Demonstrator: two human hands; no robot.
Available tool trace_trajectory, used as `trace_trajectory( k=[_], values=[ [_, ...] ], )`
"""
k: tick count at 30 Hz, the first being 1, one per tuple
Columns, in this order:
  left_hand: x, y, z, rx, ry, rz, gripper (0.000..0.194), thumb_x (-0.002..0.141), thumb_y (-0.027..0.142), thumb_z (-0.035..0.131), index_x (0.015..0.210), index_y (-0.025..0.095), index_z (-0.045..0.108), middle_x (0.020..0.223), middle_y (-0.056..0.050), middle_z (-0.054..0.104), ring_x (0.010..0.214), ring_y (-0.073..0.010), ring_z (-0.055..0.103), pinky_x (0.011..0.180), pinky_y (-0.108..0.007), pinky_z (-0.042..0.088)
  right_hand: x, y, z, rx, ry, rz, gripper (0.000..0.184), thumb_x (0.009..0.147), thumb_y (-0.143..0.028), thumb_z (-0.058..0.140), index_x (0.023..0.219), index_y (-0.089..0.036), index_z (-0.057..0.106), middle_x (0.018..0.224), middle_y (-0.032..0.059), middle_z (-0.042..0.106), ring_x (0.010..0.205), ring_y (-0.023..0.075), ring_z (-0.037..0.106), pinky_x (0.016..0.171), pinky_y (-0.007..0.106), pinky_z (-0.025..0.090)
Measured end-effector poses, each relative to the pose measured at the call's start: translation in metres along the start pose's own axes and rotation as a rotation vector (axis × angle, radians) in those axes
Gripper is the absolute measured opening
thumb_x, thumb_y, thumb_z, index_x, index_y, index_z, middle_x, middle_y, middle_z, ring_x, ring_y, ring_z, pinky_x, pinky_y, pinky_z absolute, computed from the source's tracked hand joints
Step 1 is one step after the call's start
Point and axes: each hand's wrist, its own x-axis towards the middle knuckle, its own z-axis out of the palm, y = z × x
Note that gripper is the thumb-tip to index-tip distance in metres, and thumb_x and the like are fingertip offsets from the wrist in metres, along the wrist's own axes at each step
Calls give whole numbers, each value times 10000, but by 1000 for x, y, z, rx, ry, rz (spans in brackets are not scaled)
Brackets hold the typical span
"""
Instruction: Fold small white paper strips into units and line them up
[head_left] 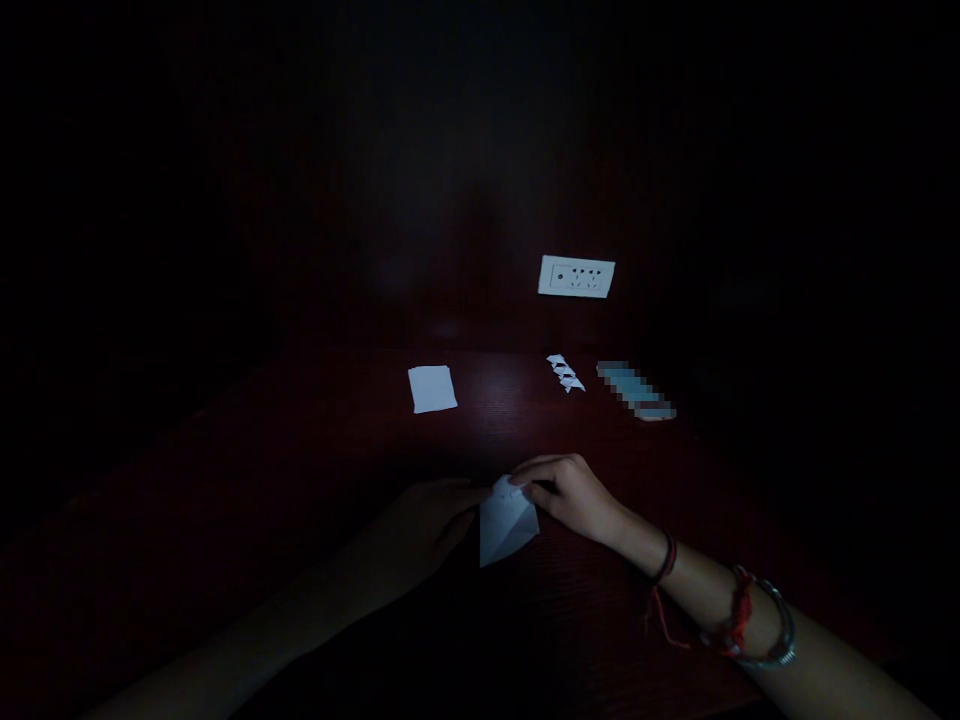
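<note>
A partly folded sheet of white paper [508, 530] lies on the dark red table in front of me, with creases across it and a pointed lower end. My right hand [574, 495] pinches its top right part between thumb and fingers. In deep shadow, my left hand [439, 515] grips the upper left edge, index finger stretched along it and thumb below. The small fold at the top is partly covered by my fingertips. Bracelets [742, 610] circle my right wrist and forearm.
A stack of white paper sheets [433, 389] lies farther back on the table [330, 430]. Several small folded paper pieces [565, 373] sit in a row to the right, beside a pixelated phone-like object [636, 390]. A white wall socket [577, 277] is behind. The surroundings are very dark.
</note>
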Motion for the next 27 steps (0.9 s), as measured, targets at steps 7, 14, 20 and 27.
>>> trace_trajectory(
  k=[7, 14, 20, 27],
  values=[
    [-3, -5, 6, 49, 63, 1, 313, 845, 154, 361, 1107, 254, 499, 1107, 5, 535, 1003, -156, 492, 874, -328, 391, 0, 2, 2, -31, -14, -69, 225, 751, -140, 508, 931, -185, 637, 988, 45, 611, 879, 142, 569, 793, 259, 445],
    [5, 4, 8, -49, 127, -125, 167, 853, 207, 394, 953, 212, 527, 972, -4, 552, 888, -147, 517, 806, -303, 409, -1, -4, 5, 1, 2, -102, 217, 751, -103, 506, 912, -161, 640, 955, 49, 607, 859, 129, 564, 773, 226, 447],
    [11, 8, 8, -94, 197, -179, 82, 801, 250, 492, 802, 184, 539, 917, -11, 512, 870, -160, 499, 782, -319, 414, -2, -14, 3, 60, 88, -196, 204, 772, -97, 477, 889, -153, 633, 930, 48, 595, 858, 114, 547, 761, 220, 445],
    [12, 12, 4, 37, 329, -18, 106, 803, 145, 448, 807, 178, 549, 1006, -35, 459, 960, -175, 445, 818, -343, 400, -1, -19, 2, 145, 133, -149, 222, 736, -123, 545, 947, -168, 595, 857, 26, 563, 772, 109, 540, 707, 228, 450]
  ],
)
